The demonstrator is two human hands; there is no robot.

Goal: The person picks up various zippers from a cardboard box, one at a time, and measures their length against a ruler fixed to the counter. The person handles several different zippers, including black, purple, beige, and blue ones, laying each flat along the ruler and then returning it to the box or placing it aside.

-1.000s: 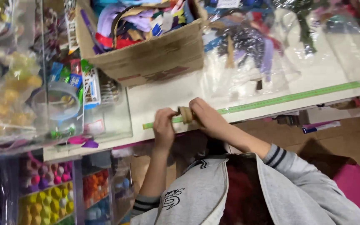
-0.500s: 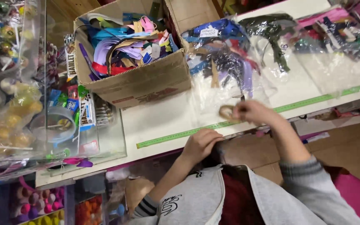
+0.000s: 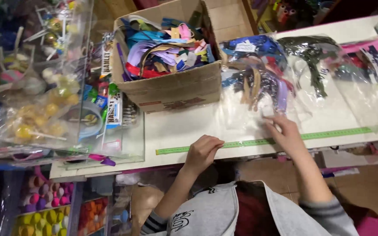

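A cardboard box of coloured scraps stands beside bagged yellow balls.

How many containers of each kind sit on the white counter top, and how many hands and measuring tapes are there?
Cardboard box of coloured strips: 1
Clear plastic bags of ribbon pieces: 3
Green measuring tape along the counter edge: 1
Hands, left hand and right hand: 2
Total: 7

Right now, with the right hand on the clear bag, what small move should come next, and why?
Probably close the right hand on the edge of the clear bag of ribbons: its fingertips only rest there, open. The left hand, curled by the green measuring tape, can steady the counter.
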